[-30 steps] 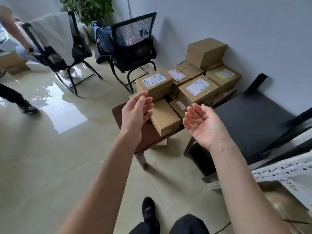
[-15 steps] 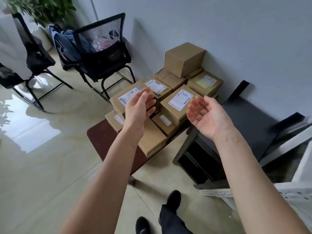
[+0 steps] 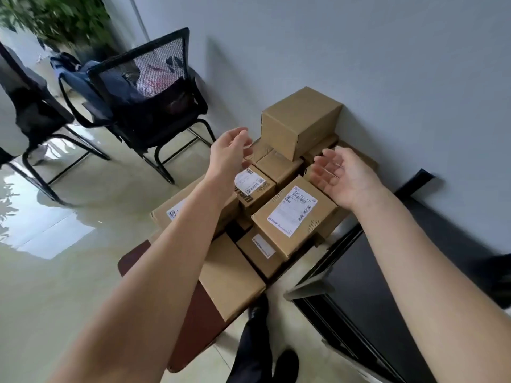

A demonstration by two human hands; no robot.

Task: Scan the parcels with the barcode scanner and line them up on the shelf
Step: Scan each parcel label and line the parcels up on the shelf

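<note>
While the stacked parcels (image 3: 293,217) are being approached more closely than before, the left hand (image 3: 229,153) and right hand (image 3: 343,175) are being held apart, empty and loosely spread.

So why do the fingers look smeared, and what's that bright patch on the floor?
Head view: the left hand and right hand have motion-blurred fingertips; the glossy pale tiled floor mirrors bright light; the wide lens bends the edges.

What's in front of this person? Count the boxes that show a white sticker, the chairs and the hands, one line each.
labelled parcels: 4
black chairs: 2
hands, the left hand and the right hand, both empty: 2
Total: 8
The pile also holds plain parcels, some partly hidden, so they are not counted.
</note>
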